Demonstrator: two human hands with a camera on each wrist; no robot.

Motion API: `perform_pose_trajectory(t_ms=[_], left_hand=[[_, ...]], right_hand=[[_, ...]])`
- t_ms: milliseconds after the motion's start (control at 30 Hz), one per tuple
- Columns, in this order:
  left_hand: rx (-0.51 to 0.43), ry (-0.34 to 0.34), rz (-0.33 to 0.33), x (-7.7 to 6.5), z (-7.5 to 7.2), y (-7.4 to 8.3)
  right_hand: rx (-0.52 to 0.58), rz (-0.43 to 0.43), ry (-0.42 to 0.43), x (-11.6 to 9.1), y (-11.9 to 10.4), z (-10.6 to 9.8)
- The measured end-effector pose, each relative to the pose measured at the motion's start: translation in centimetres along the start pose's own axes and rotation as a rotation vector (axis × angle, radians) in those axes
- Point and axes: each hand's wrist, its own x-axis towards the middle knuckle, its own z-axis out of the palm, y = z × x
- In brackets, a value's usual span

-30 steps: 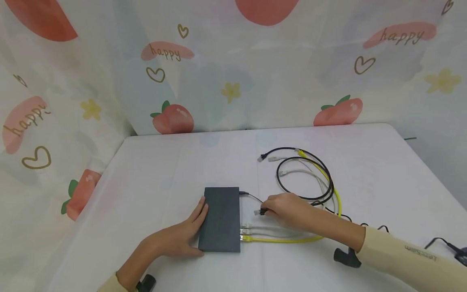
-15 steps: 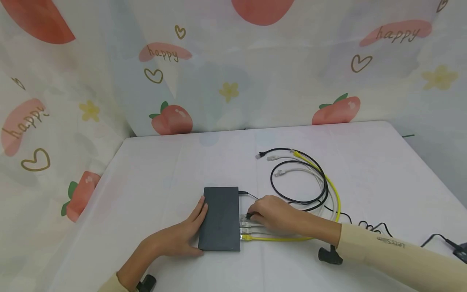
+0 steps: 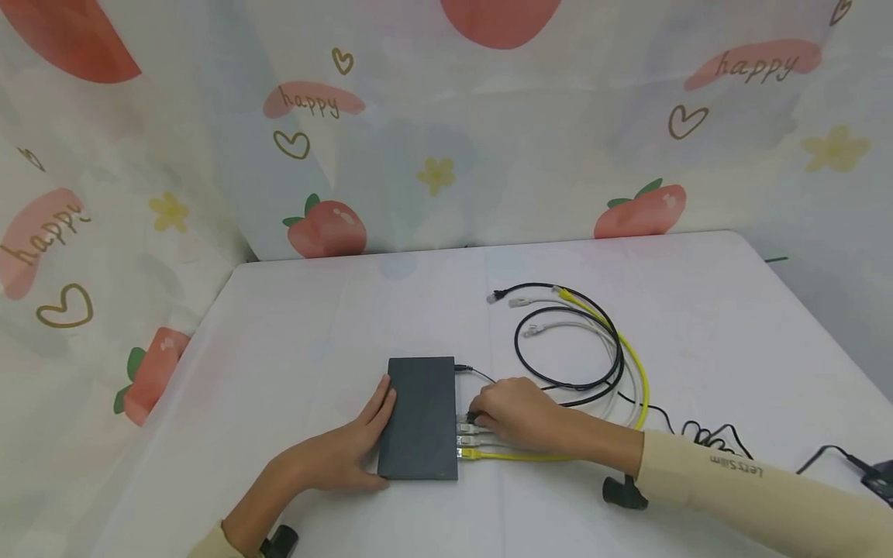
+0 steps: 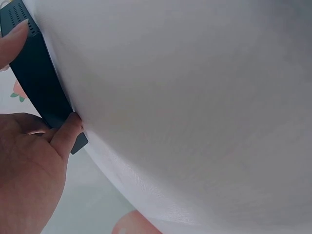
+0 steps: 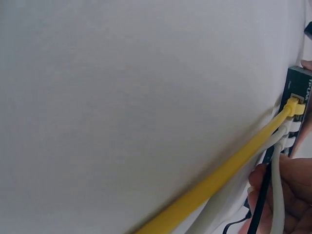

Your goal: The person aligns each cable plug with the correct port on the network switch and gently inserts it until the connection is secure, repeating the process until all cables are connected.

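A dark grey network switch (image 3: pixel 418 418) lies on the white-covered table. My left hand (image 3: pixel 340 456) holds its left side, thumb at the near corner and fingertips along the edge. In the left wrist view, that hand (image 4: pixel 34 165) is against the switch's long side (image 4: pixel 41 80). My right hand (image 3: pixel 519 411) pinches the black plug (image 3: pixel 471 417) of a network cable at the port side; its tip is hidden. Just nearer me, two white plugs (image 3: pixel 469 441) and a yellow plug (image 3: pixel 469 453) sit in the ports. The black cable (image 5: pixel 261 200) runs past my right fingers.
A thin power lead (image 3: pixel 474 370) enters the switch's far right corner. Loops of black cable (image 3: pixel 518 341), white and yellow cable (image 3: pixel 643 380) lie behind my right arm, free plugs toward the back. A coiled black cord (image 3: pixel 708 438) leads to an adapter (image 3: pixel 880 480) at right.
My right hand has moved left and slightly nearer, bringing the black plug from beside the switch up to its port side. The cable loops shifted slightly left. My left hand stays on the switch.
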Motion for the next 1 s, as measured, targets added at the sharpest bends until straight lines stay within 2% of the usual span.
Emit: perform_pose_trajectory(t_ms=[333,400,500,600,700,833,1000], left_hand=[[0.015,-0.008,-0.005,0.5,-0.5,-0.1],[0.016,-0.006,-0.004,0.6,-0.5,-0.3],[0.022,-0.001,0.001,0.5,-0.5,-0.6],[0.085,0.024,0.023,0.4,-0.5,-1.0],[0.186,0.066,0.059,0.4,-0.5,-1.3],[0.286,0.104,0.106,0.6,-0.7,-1.4],[0.336,0.122,0.128,0.8,-0.9,-1.2]], right_hand=[[0.062,-0.007,0.037,0.2,0.4,0.0],[0.115,0.001,0.03,0.4,0.6,0.2],[0.25,0.039,0.0,0.5,1.0,0.6],[0.407,0.102,-0.037,0.5,1.5,0.9],[0.515,0.161,-0.062,0.5,1.9,1.3],[0.612,0.217,-0.089,0.6,2.3,1.6],[0.674,0.244,-0.105,0.8,2.5,1.6]])
